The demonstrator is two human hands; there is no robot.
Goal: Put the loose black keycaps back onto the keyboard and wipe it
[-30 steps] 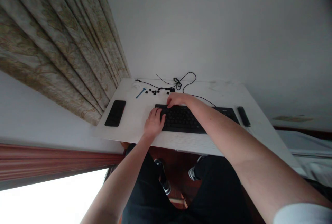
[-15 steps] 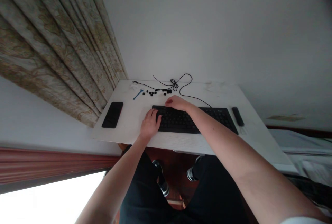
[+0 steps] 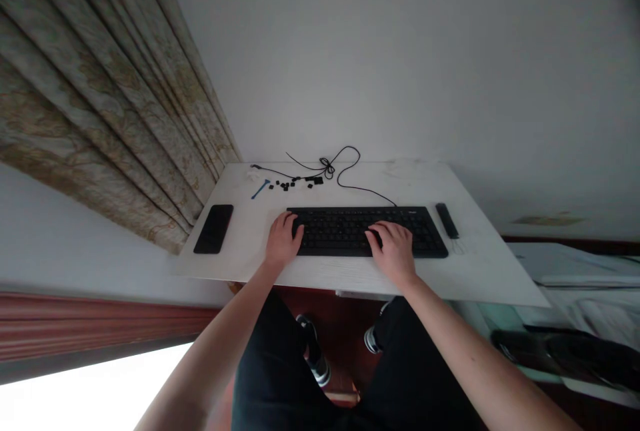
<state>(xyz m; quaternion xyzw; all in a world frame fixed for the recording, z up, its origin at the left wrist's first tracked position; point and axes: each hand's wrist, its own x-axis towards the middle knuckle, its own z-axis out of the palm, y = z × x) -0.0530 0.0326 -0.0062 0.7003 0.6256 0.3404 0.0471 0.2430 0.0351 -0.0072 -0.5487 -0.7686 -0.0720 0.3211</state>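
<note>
A black keyboard [image 3: 334,232] lies flat on the white table. My left hand [image 3: 283,239] rests at its left end, fingers stretched forward by the corner and thumb apart over the edge. Farther right, my right hand [image 3: 395,248] is over the keys, its fingers bent and its thumb apart; the keys under it are hidden. No object shows in either hand. Beyond the keyboard, several small loose black keycaps [image 3: 285,186] lie scattered. A blue tool [image 3: 260,189] with a wider head lies left of them.
The keyboard's black cable [image 3: 327,168] loops along the back by the wall. A dark phone [image 3: 214,229] lies at the left. On the right is a black brush-like object [image 3: 447,220] with a thin wire or cord end. A patterned curtain [image 3: 125,71] hangs at the left.
My right hand has moved from the keyboard's back left edge to the right and nearer me, over the keys. My left hand stays at the left end. The view has shifted slightly.
</note>
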